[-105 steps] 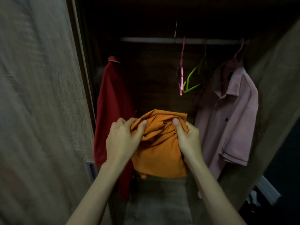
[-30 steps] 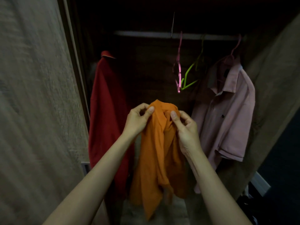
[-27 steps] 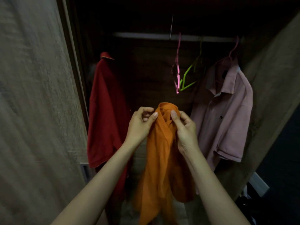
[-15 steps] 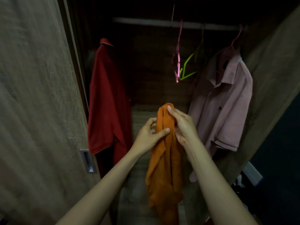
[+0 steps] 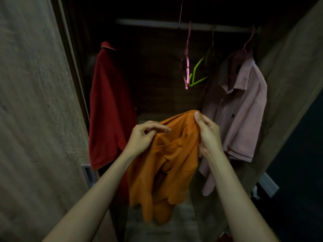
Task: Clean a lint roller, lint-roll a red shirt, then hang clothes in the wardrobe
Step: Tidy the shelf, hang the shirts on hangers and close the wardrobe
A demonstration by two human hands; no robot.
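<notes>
In front of the open wardrobe, a crumpled orange shirt is held up, hanging loose below. Its top edge is pinched by the left hand and the right hand, between a red shirt and a pink shirt.

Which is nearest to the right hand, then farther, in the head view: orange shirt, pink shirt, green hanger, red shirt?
1. orange shirt, held in the right hand.
2. pink shirt, just right.
3. green hanger, above on the rail.
4. red shirt, far left.
</notes>
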